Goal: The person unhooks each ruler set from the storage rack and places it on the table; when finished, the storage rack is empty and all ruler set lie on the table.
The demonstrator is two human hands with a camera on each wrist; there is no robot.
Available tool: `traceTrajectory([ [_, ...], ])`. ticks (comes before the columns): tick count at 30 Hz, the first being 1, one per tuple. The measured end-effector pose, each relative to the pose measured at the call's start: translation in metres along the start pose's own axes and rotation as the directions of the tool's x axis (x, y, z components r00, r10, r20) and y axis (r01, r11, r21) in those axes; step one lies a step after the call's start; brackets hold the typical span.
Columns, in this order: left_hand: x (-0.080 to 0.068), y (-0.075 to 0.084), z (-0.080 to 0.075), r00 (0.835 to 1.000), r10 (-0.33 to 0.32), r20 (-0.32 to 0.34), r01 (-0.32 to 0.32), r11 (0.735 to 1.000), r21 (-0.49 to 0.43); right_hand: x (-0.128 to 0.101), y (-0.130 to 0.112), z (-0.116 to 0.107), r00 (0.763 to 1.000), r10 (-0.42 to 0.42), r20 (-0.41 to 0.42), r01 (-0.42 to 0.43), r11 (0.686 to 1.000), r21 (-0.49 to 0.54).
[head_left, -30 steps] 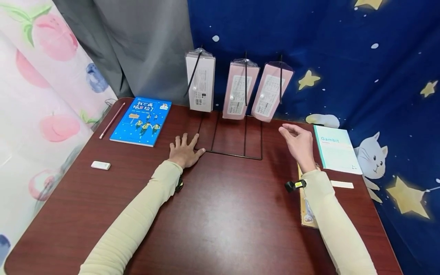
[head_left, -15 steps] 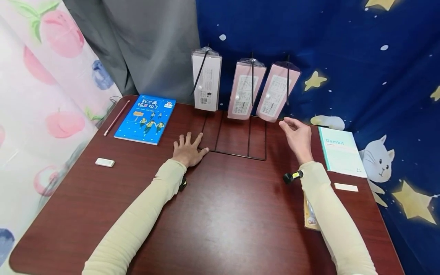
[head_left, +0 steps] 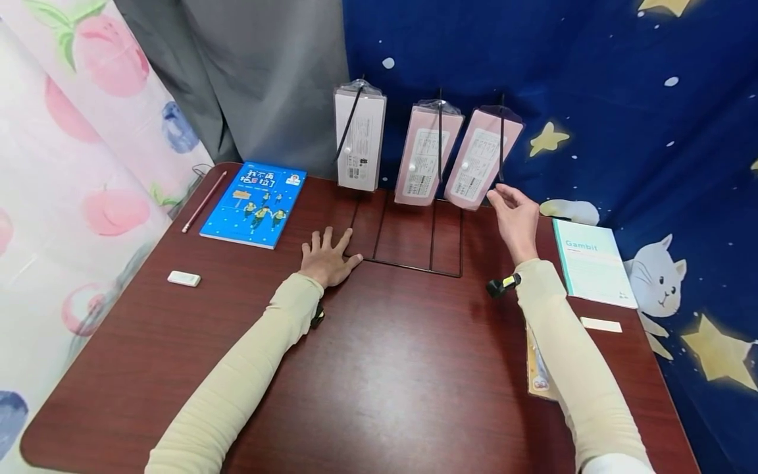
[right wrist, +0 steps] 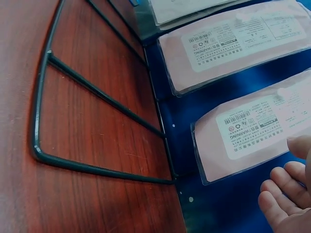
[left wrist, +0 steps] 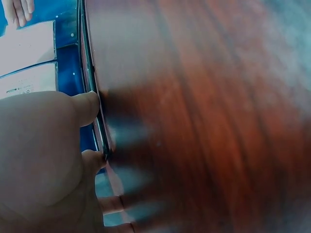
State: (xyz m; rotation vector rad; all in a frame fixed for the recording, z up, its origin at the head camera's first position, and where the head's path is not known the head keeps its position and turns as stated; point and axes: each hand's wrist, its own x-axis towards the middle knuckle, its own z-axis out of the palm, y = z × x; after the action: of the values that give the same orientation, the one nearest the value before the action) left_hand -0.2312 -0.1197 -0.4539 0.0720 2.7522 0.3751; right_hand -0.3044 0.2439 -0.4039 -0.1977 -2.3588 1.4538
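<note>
Left hand: the left hand lies flat on the surface, fingers spread and straight, grip released, holding nothing. Its fingertips touch the near left corner of the rack base; the left wrist view shows a finger against the wire.
Right hand: the right hand is raised above the surface, palm turned inward, fingers loosely extended, grip released and empty. Its fingertips are just beside the lower right edge of the right pack; whether they touch it cannot be told. In the right wrist view the fingers sit close under that pack.
Rack: a black wire rack stands at the back of the surface, with three flat packs hanging from its pegs.
Packs: the white pack hangs on the left, the middle pack is pink, and the right pack is pink and tilted.
Left side: a blue book, a pencil beside it, and an eraser nearer the front.
Right side: a notebook and a white strip near it.
</note>
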Motion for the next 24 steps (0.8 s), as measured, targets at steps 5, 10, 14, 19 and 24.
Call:
traceTrajectory([
  [5, 0.003, 0.000, -0.001, 1.000, -0.004, -0.002, 0.004, 1.000, 0.001, 0.009, -0.006, 0.003, 1.000, 0.007, -0.012, -0.007, 1.000, 0.026],
  [10, 0.004, -0.001, -0.001, 1.000, -0.005, 0.002, 0.005, 1.000, 0.004, 0.014, -0.013, 0.007, 0.999, 0.016, -0.034, -0.015, 0.999, 0.036],
  [14, 0.004, -0.001, 0.000, 1.000, -0.001, 0.004, 0.001, 1.000, 0.009, 0.015, -0.015, 0.010, 0.999, -0.009, -0.050, 0.011, 0.999, 0.031],
  [19, -0.001, 0.000, -0.001, 1.000, 0.014, -0.015, -0.014, 1.000, 0.010, 0.014, -0.015, 0.014, 0.995, -0.048, -0.085, 0.051, 0.998, 0.036],
  [24, -0.003, -0.001, -0.001, 1.000, 0.012, -0.015, -0.012, 1.000, 0.008, 0.012, -0.015, 0.016, 0.994, -0.042, -0.099, 0.048, 0.997, 0.055],
])
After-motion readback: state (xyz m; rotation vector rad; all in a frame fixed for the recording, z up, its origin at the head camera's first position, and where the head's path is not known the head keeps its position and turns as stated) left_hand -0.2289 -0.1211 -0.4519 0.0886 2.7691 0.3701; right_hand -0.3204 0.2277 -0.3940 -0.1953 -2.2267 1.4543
